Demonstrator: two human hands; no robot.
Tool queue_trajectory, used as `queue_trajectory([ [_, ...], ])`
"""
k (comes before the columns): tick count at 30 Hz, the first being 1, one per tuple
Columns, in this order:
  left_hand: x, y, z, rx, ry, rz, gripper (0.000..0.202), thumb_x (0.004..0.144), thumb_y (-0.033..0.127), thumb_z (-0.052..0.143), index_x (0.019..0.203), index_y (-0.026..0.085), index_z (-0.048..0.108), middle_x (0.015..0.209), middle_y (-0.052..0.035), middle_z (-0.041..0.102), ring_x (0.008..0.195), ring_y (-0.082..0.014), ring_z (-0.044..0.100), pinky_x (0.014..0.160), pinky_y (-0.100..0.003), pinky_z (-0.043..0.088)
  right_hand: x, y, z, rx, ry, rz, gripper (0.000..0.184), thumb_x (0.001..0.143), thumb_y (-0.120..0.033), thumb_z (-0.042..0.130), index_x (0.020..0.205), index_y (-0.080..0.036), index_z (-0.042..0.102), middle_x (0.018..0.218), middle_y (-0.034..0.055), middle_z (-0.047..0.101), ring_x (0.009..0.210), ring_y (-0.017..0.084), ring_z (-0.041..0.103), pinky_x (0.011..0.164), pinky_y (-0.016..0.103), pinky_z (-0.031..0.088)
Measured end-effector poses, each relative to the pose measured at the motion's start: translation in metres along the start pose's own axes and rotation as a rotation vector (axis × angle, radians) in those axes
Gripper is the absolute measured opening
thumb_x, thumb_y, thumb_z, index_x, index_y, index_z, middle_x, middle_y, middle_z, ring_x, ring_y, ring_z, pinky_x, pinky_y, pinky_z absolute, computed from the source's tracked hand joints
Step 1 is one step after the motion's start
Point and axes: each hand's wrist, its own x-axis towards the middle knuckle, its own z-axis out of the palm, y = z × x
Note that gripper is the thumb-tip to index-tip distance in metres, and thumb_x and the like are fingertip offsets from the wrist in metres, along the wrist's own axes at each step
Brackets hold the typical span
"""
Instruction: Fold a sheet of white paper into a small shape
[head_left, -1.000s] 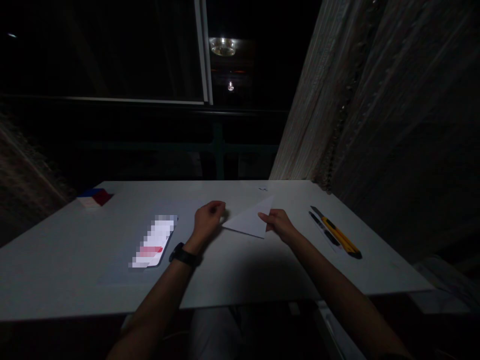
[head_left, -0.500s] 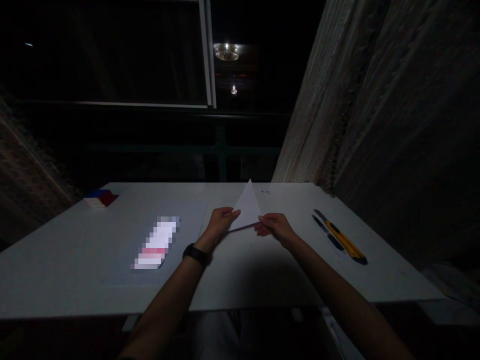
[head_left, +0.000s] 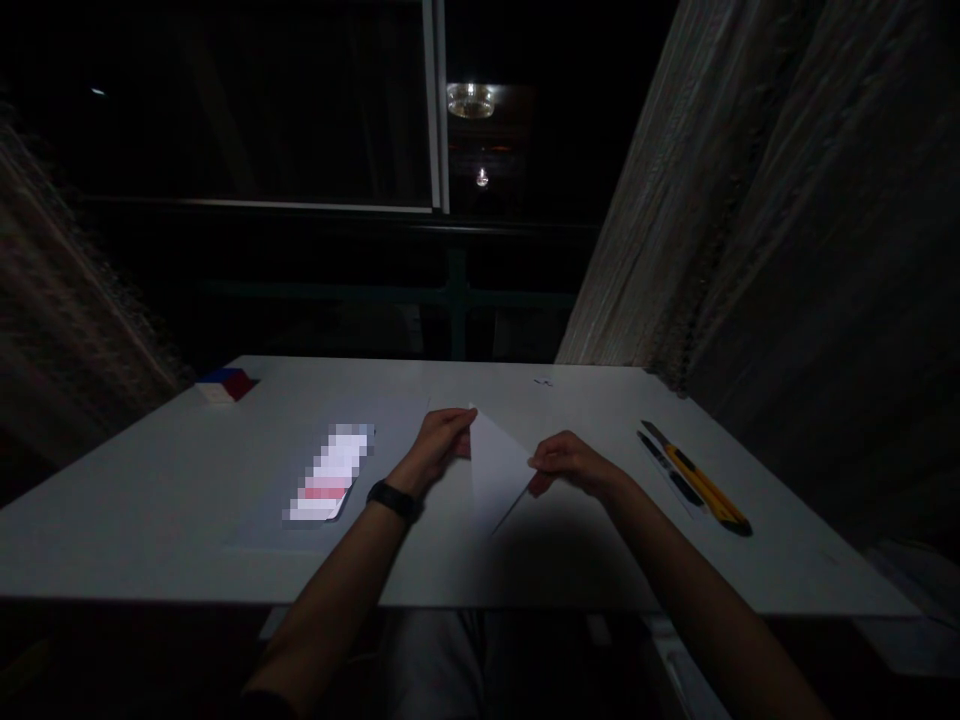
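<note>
A folded sheet of white paper (head_left: 496, 470), triangular in outline, is held up between both hands above the white table. My left hand (head_left: 444, 435), with a dark band on its wrist, pinches the paper's upper left corner between thumb and fingers. At the right corner my right hand (head_left: 564, 462) grips the paper the same way. One point of the paper hangs down toward me. The fingers behind the paper are partly hidden.
On the left, a phone (head_left: 330, 475) with a lit, blurred screen lies on a pale sheet (head_left: 259, 525). A yellow utility knife (head_left: 709, 488) and a dark pen (head_left: 671, 470) lie right. A red, white and blue block (head_left: 223, 385) sits far left on the table (head_left: 135, 540).
The paper has turned in the hands: its point faced away from me before and now hangs toward me. Both hands have shifted their hold on its corners. The view has swung slightly left.
</note>
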Motion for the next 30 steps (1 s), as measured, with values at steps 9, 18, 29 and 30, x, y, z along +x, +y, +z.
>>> queue_trajectory([
  [9, 0.012, -0.007, -0.012, 0.003, 0.125, 0.081, 0.031, 0.059, 0.031, 0.075, 0.076, 0.007, 0.065, 0.075, -0.0133, 0.068, 0.055, -0.0140, 0.060, 0.049, -0.025, 0.048, 0.004, 0.003, -0.002, -0.016, 0.065, -0.028, 0.032, 0.065, -0.038, 0.071, 0.078, -0.011, 0.061, 0.063, 0.0069, 0.068, 0.055, 0.019, 0.066, 0.056, 0.030, 0.051],
  [18, 0.017, -0.011, -0.013, 0.188, 0.369, 0.188, 0.020, 0.064, 0.028, 0.069, 0.064, 0.009, 0.067, 0.050, -0.0029, 0.060, 0.040, -0.0069, 0.046, 0.039, -0.018, 0.033, 0.009, 0.012, 0.005, 0.013, -0.002, -0.145, 0.066, 0.053, -0.018, 0.078, 0.116, -0.018, 0.055, 0.087, 0.0060, 0.068, 0.079, 0.019, 0.065, 0.074, 0.034, 0.050],
  [29, 0.005, -0.003, -0.011, 0.027, 0.027, 0.025, 0.036, 0.061, 0.038, 0.075, 0.080, 0.008, 0.066, 0.071, -0.0080, 0.066, 0.063, -0.0147, 0.062, 0.059, -0.027, 0.054, 0.011, 0.010, 0.005, -0.187, 0.165, -0.168, 0.034, 0.051, -0.028, 0.078, 0.083, -0.015, 0.073, 0.081, 0.0080, 0.071, 0.075, 0.022, 0.065, 0.076, 0.037, 0.050],
  [30, 0.004, -0.002, -0.011, 0.034, 0.014, 0.019, 0.035, 0.058, 0.034, 0.077, 0.079, 0.008, 0.066, 0.071, -0.0081, 0.066, 0.063, -0.0152, 0.062, 0.058, -0.027, 0.054, 0.010, 0.009, 0.003, -0.193, 0.160, -0.162, 0.035, 0.052, -0.029, 0.078, 0.083, -0.014, 0.073, 0.081, 0.0083, 0.071, 0.075, 0.023, 0.065, 0.077, 0.038, 0.050],
])
